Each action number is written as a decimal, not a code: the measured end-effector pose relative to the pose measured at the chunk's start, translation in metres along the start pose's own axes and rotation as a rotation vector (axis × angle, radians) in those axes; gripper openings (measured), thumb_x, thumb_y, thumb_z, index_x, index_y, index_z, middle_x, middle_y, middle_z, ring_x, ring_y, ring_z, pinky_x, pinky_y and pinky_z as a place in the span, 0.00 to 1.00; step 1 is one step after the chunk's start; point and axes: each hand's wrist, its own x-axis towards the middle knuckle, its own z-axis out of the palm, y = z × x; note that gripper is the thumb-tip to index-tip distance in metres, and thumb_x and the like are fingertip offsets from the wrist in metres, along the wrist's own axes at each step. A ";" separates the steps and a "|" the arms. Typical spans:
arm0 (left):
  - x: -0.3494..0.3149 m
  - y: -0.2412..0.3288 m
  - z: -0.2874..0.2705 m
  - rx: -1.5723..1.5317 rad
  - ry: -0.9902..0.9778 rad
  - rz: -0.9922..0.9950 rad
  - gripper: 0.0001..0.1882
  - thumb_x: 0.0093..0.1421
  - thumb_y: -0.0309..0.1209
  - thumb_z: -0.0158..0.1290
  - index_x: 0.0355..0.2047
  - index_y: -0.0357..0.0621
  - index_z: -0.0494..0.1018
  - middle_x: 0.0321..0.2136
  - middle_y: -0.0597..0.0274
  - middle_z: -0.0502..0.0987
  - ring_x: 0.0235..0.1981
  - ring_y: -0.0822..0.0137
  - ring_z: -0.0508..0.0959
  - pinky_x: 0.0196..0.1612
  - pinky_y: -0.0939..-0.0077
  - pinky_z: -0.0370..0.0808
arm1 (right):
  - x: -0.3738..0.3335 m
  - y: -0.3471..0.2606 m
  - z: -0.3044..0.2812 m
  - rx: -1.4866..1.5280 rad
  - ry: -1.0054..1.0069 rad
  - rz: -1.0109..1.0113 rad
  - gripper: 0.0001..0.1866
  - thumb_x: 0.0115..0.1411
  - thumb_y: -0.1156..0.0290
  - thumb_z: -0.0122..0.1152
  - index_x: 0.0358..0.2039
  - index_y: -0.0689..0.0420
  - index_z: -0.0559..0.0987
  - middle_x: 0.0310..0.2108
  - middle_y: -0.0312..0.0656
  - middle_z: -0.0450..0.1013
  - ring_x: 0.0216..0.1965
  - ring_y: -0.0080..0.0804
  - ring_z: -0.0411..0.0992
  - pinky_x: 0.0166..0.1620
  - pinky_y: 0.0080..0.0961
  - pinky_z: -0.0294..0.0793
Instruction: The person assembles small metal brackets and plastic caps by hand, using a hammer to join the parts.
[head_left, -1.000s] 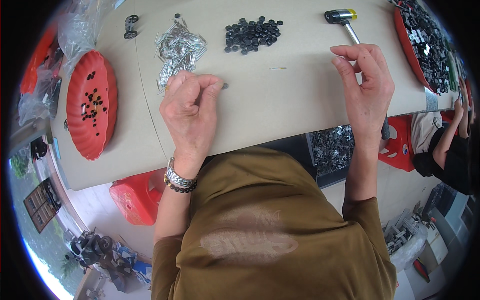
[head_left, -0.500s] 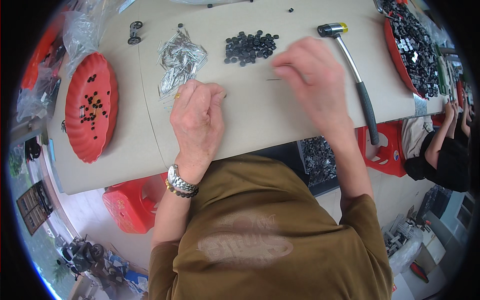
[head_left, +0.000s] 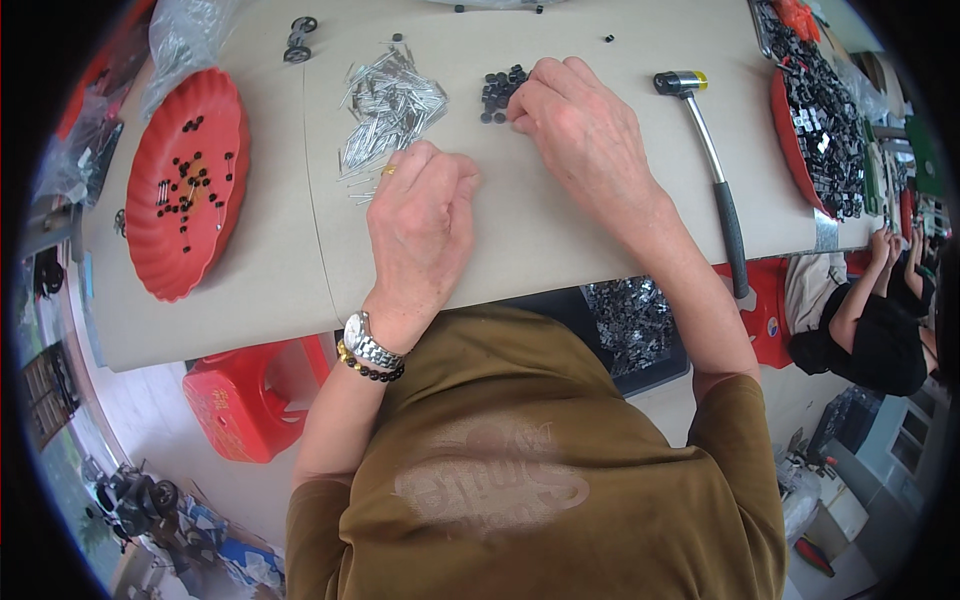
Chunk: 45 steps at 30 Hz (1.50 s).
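Observation:
My left hand [head_left: 425, 212] is closed just below a heap of thin silver metal pins [head_left: 395, 105], its fingers curled so that whatever they grip is hidden. With bent, closed fingers, my right hand [head_left: 585, 122] reaches over the right side of a pile of small round black wheels [head_left: 494, 97]; part of that pile is covered, and its fingertips touch or nearly touch the wheels. Which piece, if any, is between those fingers does not show. Several loose pins lie beside my left knuckles.
A red scalloped dish [head_left: 150, 245] with black wheels and pins stands left. Rightward lie a yellow-and-black mallet [head_left: 700, 125] and a red dish [head_left: 783, 130] heaped with dark parts. A wheeled axle piece [head_left: 298, 40] sits far left. Beneath the table edge is a bin [head_left: 655, 372]; people sit right.
My right hand has moved left and come down over the black wheel pile, covering part of it. My left hand stays closed near the pins. The whole view has shifted slightly.

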 end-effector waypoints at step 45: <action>-0.005 0.000 0.001 -0.026 0.000 -0.027 0.07 0.51 0.16 0.59 0.27 0.39 0.74 0.25 0.53 0.70 0.30 0.50 0.74 0.34 0.59 0.72 | -0.023 -0.043 0.003 0.469 0.115 0.094 0.07 0.51 0.79 0.74 0.30 0.60 0.83 0.28 0.40 0.79 0.29 0.35 0.77 0.32 0.29 0.77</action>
